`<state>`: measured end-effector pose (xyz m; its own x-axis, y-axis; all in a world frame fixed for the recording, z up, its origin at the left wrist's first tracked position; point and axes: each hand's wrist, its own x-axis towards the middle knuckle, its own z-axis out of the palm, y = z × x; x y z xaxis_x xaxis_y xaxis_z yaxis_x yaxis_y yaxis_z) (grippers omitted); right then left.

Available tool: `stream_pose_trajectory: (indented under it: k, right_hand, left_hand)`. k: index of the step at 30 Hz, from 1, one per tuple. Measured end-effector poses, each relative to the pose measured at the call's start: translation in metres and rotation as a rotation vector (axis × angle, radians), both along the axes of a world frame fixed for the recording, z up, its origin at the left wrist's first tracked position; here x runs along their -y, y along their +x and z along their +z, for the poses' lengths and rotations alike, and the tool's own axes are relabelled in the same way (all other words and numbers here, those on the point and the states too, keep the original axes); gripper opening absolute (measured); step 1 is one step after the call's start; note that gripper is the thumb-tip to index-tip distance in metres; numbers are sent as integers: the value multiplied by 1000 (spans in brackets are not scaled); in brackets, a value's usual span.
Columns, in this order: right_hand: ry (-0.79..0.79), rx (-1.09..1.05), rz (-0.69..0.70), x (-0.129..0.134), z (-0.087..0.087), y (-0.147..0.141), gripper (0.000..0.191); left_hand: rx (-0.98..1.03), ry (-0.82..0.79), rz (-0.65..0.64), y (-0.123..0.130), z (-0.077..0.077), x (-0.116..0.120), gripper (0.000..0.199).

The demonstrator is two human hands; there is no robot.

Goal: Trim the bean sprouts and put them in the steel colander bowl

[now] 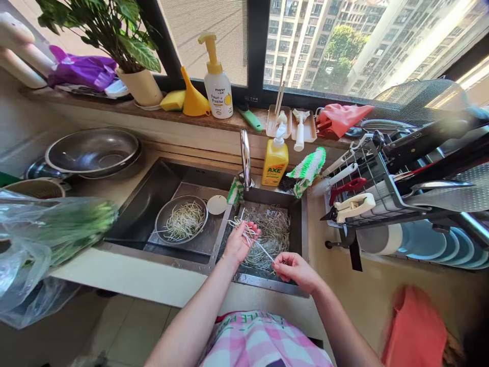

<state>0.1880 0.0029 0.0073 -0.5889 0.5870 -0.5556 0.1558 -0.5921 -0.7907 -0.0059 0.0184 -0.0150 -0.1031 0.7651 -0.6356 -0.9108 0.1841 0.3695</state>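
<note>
Your left hand (240, 243) is palm up and half curled round a small bunch of pale sprouts (249, 233), while your right hand (292, 267) has thumb and forefinger pinched together on the end of a single strand (265, 252) stretched between the two. Below your hands, more sprouts (278, 229) lie in the right basin (301, 224) of the sink, and in the left basin (133, 204) a metal bowl (162, 218) holds a heap of sprouts (186, 220) beside a pale round disc (217, 205).
</note>
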Motion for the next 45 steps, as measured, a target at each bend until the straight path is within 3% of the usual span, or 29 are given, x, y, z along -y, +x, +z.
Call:
stream_pose_trajectory:
  k: [2,4,7,10,20,23,26,28,33,38,45]
  right_hand:
    - [-44,-2,62,-6,4,7,29]
    - [-77,2,147,-15,9,11,28]
    - [-120,24,279,-33,14,10,24]
    - [-179,55,343,-50,14,1,19]
    - [-183,41,279,-74,-1,-9,19]
    - [-104,21,42,-70,-10,-5,24]
    - [-58,-8,-282,-56,-22,0,27]
    - [-73,-41,-357,-41,-30,0,28]
    - [35,-43,-275,-3,-41,-13,28]
    - [142,10,-256,3,-43,-26,28]
    - [43,114,-211,2,-44,-30,22]
  left_hand:
    - [-88,1,-23,-4,-2,0,6]
    - [-220,22,-145,-7,-2,2,9]
    - [-379,134,-523,-4,0,11,14]
    - [-365,245,-833,2,2,23,17]
    - [-224,257,-984,-2,2,35,24]
    - [-207,235,-924,-1,-1,31,24]
    - [-167,158,-675,3,-6,25,24]
    - [-122,120,-514,5,-8,21,25]
    - [-110,100,-323,12,-12,15,23]
    - [-207,127,-326,18,-10,17,27]
    - [-326,170,-358,22,-9,22,27]
